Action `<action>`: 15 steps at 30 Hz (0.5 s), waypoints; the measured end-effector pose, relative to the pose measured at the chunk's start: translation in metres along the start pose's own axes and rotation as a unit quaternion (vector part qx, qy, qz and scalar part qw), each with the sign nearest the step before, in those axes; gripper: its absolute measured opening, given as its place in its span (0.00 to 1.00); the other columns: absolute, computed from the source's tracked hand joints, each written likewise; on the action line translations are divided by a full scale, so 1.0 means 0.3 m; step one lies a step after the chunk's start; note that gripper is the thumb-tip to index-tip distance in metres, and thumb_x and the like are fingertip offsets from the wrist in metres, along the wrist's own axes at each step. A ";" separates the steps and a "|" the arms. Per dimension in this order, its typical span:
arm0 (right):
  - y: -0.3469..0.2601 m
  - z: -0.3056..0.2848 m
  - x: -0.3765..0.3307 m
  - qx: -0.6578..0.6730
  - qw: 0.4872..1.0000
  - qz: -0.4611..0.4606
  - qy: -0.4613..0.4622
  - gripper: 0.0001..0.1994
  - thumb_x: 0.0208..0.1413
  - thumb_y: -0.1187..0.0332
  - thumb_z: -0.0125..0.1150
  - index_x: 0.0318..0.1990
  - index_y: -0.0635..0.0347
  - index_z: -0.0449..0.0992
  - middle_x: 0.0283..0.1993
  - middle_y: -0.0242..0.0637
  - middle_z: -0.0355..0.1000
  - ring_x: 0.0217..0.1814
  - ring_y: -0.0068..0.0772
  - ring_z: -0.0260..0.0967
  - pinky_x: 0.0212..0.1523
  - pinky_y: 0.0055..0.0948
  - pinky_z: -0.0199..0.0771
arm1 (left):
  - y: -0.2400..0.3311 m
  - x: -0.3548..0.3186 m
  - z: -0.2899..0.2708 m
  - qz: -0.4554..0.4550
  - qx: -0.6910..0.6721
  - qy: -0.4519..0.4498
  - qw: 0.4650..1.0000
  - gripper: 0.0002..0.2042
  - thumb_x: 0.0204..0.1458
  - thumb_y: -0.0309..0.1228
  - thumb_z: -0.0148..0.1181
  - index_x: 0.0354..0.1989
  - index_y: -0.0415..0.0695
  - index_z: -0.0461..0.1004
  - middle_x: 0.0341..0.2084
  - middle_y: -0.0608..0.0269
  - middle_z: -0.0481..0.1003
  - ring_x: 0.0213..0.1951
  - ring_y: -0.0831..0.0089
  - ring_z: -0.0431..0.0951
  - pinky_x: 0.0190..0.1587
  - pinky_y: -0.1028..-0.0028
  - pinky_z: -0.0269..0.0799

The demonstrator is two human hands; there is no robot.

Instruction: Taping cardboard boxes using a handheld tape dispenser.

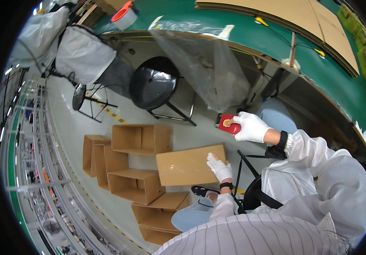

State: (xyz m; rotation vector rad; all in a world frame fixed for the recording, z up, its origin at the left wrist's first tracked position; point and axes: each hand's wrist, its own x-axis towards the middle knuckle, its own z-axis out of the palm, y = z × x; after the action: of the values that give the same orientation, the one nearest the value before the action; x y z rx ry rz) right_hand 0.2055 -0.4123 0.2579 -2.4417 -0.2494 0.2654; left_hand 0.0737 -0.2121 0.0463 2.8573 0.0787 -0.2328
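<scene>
My right hand [253, 127], in a white glove with bare fingertips, is closed around a red tape dispenser [229, 123] with a yellow round part. It is held up beyond a closed brown carton [185, 168]. On the right end of that carton's top face lies my left hand [219, 167], gloved the same way, its fingers stretched out. A shiny patch, perhaps clear tape, shows on the carton's face. Between the dispenser and the carton there is a gap.
Open cartons [140, 139] stand on the floor to the left. Beyond are a black stool [155, 83] and a clear plastic bag [210, 70] hanging from a green workbench [183, 17]. Flat cardboard [285, 19] lies on the bench. A co-worker [85, 55] is at the far left.
</scene>
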 end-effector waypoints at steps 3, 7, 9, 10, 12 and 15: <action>-0.015 0.061 0.023 0.037 0.998 0.041 -0.003 0.23 0.37 0.63 0.68 0.46 0.51 0.77 0.36 0.48 0.68 0.39 0.50 0.70 0.43 0.36 0.71 | -0.038 -0.035 0.005 0.009 -0.065 0.006 0.998 0.41 0.43 0.32 0.65 0.66 0.34 0.49 0.67 0.48 0.49 0.68 0.51 0.47 0.69 0.55 0.39; 0.085 0.162 0.040 0.120 0.992 0.022 0.029 0.21 0.37 0.60 0.67 0.44 0.50 0.78 0.36 0.51 0.71 0.39 0.50 0.71 0.45 0.37 0.72 | -0.028 -0.087 -0.002 0.060 -0.066 -0.016 0.996 0.41 0.41 0.28 0.66 0.65 0.37 0.52 0.66 0.52 0.51 0.67 0.53 0.49 0.69 0.56 0.42; 0.097 0.195 0.060 0.131 0.990 0.047 0.038 0.21 0.37 0.60 0.67 0.43 0.51 0.78 0.36 0.51 0.71 0.39 0.49 0.72 0.45 0.36 0.72 | -0.041 -0.113 0.008 0.073 -0.073 -0.020 0.994 0.42 0.40 0.28 0.66 0.66 0.38 0.51 0.67 0.55 0.51 0.67 0.55 0.50 0.69 0.57 0.42; 0.089 0.204 0.061 0.130 0.989 0.058 0.037 0.20 0.36 0.60 0.68 0.42 0.51 0.78 0.36 0.51 0.72 0.39 0.49 0.72 0.45 0.36 0.72 | -0.049 -0.124 0.015 0.112 -0.076 -0.044 0.990 0.42 0.40 0.28 0.66 0.66 0.38 0.51 0.67 0.56 0.51 0.67 0.55 0.50 0.69 0.57 0.42; 0.061 0.219 0.066 0.126 0.991 0.030 0.037 0.20 0.36 0.60 0.68 0.42 0.50 0.78 0.36 0.50 0.72 0.39 0.48 0.72 0.44 0.36 0.72 | -0.072 -0.131 0.029 0.163 -0.054 -0.064 0.983 0.41 0.41 0.28 0.65 0.67 0.42 0.52 0.67 0.61 0.51 0.67 0.58 0.51 0.69 0.57 0.41; 0.070 0.203 0.053 0.105 0.993 0.023 0.050 0.20 0.36 0.61 0.67 0.42 0.51 0.78 0.35 0.49 0.71 0.39 0.48 0.72 0.44 0.36 0.72 | -0.077 -0.085 0.004 0.148 0.019 -0.063 0.987 0.40 0.42 0.29 0.64 0.67 0.45 0.52 0.67 0.62 0.51 0.68 0.60 0.51 0.69 0.57 0.41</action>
State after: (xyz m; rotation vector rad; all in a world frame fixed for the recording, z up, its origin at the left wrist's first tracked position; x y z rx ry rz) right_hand 0.2076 -0.3880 0.1961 -2.2467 -0.1143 0.1804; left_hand 0.0466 -0.1911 0.0432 2.8358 -0.3754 -0.3554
